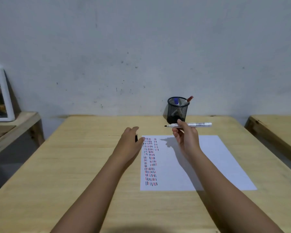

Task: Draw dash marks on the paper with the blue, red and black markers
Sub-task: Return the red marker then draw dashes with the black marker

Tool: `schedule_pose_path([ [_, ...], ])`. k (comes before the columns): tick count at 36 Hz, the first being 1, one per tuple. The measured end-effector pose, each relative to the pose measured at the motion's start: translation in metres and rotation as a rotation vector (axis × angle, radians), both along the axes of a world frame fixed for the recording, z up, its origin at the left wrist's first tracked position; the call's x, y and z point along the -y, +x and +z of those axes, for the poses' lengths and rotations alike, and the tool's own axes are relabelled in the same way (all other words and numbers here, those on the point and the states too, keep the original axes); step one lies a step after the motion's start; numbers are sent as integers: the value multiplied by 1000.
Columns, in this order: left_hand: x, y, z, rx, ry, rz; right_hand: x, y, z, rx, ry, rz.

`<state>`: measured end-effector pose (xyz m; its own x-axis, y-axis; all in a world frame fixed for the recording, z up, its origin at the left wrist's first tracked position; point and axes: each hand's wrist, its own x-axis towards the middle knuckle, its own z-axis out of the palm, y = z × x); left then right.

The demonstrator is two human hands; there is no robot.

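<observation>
My right hand (185,138) holds the uncapped black marker (196,124) level above the top of the white paper (208,162), its tip pointing left. Rows of blue, red and black dashes (150,162) fill the paper's left strip. My left hand (130,140) lies at the paper's top left corner with a small black cap (136,138) between thumb and fingers. A black mesh pen cup (177,110) at the table's far edge holds the blue marker (176,101) and the red marker (189,99).
The wooden table (84,165) stands against a grey wall. A lower wooden shelf at the left carries a white-framed picture (0,95). Another wooden table (279,130) stands to the right across a gap.
</observation>
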<state>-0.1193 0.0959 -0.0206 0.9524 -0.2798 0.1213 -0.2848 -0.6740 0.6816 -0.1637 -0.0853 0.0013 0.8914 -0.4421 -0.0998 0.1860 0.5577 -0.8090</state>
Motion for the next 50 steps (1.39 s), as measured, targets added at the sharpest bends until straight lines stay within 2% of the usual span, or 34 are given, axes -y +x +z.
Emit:
schedule_pose_path([
  [4,10,14,0,83,41,73,1,0,5,-6,-4,5],
  [6,13,15,1,114,-25,105,2,1,7,11,9,11],
  [8,19,13,4,63,-249,133,2,1,9,37,13,17],
  [11,28,4,14,-182,-777,207,0,1,12,61,4,30],
  [13,33,0,21,-364,-1034,190,-3,2,14,74,-5,31],
  [16,36,-6,29,-532,-1307,140,-6,3,17,96,-16,32],
  [18,38,-10,31,-574,-1378,128,-8,2,18,111,-27,38],
  [29,44,-19,40,-527,-1349,31,-10,-1,24,168,-118,76],
  [35,42,-19,45,-482,-1185,-42,-9,1,25,166,-224,71],
  [44,44,-23,51,-438,-1169,-70,-12,-4,22,223,-117,122],
  [50,37,-19,47,-480,-1161,-37,-8,-9,24,181,-263,217],
])
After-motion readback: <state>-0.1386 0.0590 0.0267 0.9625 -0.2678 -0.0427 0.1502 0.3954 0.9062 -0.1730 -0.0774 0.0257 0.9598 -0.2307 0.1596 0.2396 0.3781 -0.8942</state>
